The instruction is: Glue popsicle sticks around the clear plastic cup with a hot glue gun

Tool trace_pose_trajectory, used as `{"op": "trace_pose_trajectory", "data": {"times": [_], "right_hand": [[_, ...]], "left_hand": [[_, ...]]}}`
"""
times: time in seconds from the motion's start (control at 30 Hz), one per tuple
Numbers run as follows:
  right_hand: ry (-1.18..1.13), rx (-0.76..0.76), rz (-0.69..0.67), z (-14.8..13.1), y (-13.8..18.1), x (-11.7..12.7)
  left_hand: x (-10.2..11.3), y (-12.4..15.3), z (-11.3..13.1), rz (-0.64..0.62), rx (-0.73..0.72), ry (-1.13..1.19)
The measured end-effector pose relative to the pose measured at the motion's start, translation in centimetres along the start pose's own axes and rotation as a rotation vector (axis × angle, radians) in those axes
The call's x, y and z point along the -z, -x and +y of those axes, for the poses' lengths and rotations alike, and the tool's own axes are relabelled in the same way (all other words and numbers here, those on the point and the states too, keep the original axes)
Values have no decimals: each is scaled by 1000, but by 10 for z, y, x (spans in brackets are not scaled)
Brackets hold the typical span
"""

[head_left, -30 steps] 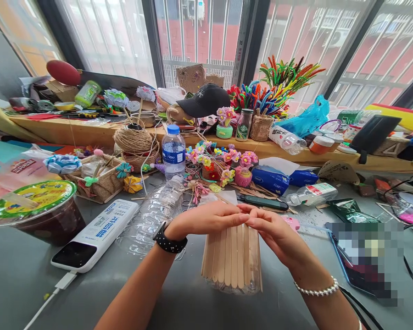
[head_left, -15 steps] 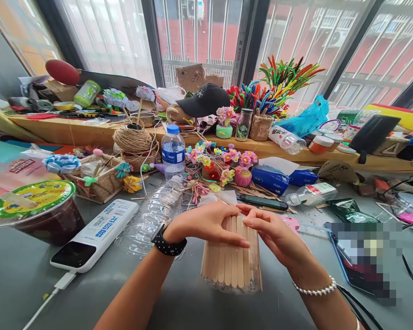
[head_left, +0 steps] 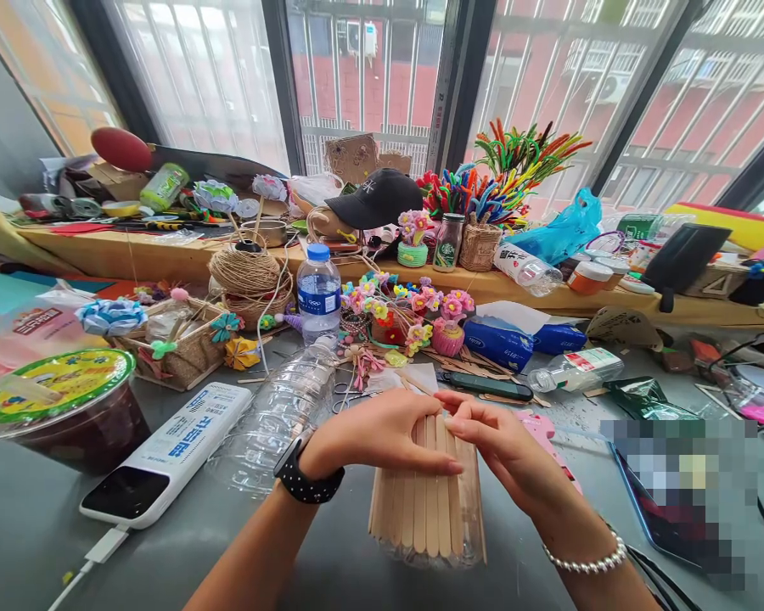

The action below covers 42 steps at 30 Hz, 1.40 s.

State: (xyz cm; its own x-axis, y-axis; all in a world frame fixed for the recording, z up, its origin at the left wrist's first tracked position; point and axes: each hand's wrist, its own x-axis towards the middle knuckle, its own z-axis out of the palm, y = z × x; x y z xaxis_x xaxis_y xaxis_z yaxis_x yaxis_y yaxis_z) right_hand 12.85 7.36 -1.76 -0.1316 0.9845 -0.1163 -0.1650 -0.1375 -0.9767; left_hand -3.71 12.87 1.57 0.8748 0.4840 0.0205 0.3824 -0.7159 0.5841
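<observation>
A clear plastic cup clad in wooden craft sticks [head_left: 428,509] stands on the grey table [head_left: 31,543] in front of me. My left hand [head_left: 375,434], with a black watch on the wrist, wraps over its upper left side, fingers pressed across the sticks. My right hand [head_left: 500,445], a pearl bracelet at its wrist, pinches the tops of the sticks on the right side. Both hands are closed on this stick-covered cup. An empty clear plastic bottle [head_left: 280,416] lies just left of my left wrist.
A white power bank [head_left: 165,450] with a cable lies at left, beside a lidded bowl [head_left: 57,407]. A water bottle [head_left: 318,293], twine ball [head_left: 248,271], small craft flowers [head_left: 413,310], a black knife [head_left: 484,386] and a blurred-out phone [head_left: 675,484] crowd the table. The sill holds a black cap [head_left: 375,197] and pipe cleaners [head_left: 515,165].
My left hand slid from the stick tops down across the front of the cup. The view dipped slightly. My right hand stays pinching the top edge.
</observation>
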Motion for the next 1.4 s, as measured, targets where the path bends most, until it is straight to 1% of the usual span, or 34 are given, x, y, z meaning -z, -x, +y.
{"op": "trace_pose_trajectory", "data": {"times": [0.17,0.43,0.73,0.83,0.93,1.07,1.13,1.23,1.33,1.4], "right_hand": [[9,13,-1,1,1,0],[51,1,-20,-1,1,2],[269,66,20,2,-2,4],[373,109,42,-1,-2,8],[569,218,39,-7,4,15],[962,418,-90,-9,21,19],[1089,481,-156,-5,28,18],[1181,511,-208,1,34,15],[1222,519,-197,4,35,13],[1245,529,-179,3,36,12]], "left_hand": [[0,-1,1,-32,23,11],[2,0,2,-30,11,41],[4,2,3,-62,58,-3],[4,2,2,-63,64,-15],[4,2,2,-66,82,-41],[5,1,0,-68,66,-32],[6,2,0,-69,36,7],[6,3,-1,-66,10,41],[6,3,-1,-63,26,51],[5,3,-1,-41,32,67]]}}
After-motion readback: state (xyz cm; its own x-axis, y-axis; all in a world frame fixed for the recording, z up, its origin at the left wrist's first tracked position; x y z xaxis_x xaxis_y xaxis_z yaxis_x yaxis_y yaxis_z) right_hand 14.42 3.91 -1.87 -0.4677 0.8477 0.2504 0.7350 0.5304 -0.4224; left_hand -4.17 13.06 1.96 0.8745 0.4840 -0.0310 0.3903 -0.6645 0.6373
